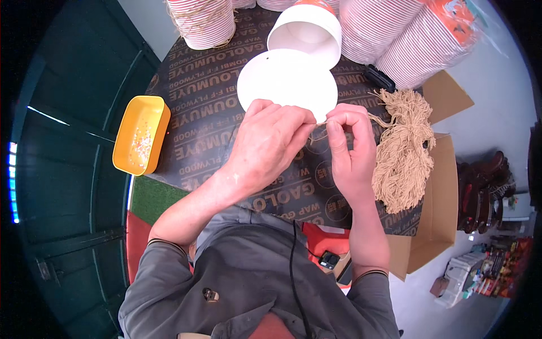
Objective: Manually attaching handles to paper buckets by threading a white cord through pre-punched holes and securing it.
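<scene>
My left hand is closed in a pinch at the near edge of a flat white round disc. Thin tan string runs between its fingertips and those of my right hand, which pinches the string just beside. A small loop of it hangs below the fingers. The disc has a small dark hole near its far left edge. Right of my right hand lies a thick bundle of tan strings, a few strands trailing toward that hand. Whether my left fingers also grip the disc is hidden.
A white paper bucket lies on its side behind the disc. Stacked striped buckets stand at the back, some in plastic wrap. A yellow tub with small bits inside sits at the left edge, a black object at the right. An open cardboard box stands beside the table.
</scene>
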A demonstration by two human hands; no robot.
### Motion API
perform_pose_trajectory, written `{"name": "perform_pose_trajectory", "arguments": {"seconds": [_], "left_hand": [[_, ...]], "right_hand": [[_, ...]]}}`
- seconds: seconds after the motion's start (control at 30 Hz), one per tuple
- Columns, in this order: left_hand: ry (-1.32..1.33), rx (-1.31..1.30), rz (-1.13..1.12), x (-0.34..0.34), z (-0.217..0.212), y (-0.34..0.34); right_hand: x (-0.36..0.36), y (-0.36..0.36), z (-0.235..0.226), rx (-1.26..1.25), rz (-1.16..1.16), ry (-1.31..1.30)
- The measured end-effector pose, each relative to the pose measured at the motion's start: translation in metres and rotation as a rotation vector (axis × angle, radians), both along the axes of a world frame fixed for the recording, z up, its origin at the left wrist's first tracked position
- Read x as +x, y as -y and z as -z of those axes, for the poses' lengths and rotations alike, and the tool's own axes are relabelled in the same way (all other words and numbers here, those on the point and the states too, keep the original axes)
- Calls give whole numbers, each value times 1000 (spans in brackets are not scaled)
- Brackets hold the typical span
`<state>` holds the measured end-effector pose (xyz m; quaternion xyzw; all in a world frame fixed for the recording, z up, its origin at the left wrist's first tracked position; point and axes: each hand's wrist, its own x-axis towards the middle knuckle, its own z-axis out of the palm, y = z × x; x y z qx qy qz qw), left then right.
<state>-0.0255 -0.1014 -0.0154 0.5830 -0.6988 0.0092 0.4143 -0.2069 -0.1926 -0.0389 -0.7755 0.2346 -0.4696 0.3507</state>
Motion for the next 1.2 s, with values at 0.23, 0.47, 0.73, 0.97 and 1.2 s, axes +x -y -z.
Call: {"name": "perform_pose_trajectory", "arguments": {"seconds": [0.23,0.47,0.73,0.97,1.2], "left_hand": [[-27,-21,61,3,1,2],[-125,29,109,10,-1,4],[-142,118,115,18,-6,2],[-97,-2,94,10,-5,1],[-44,-12,23,3,6,4]], "right_hand": [[3,-5,3,121,2,33],[2,-1,5,152,-67,70],[0,1,3,240,-176,106],[3,1,2,93,-129,34],[2,2,3,-31,-68,-12]]}}
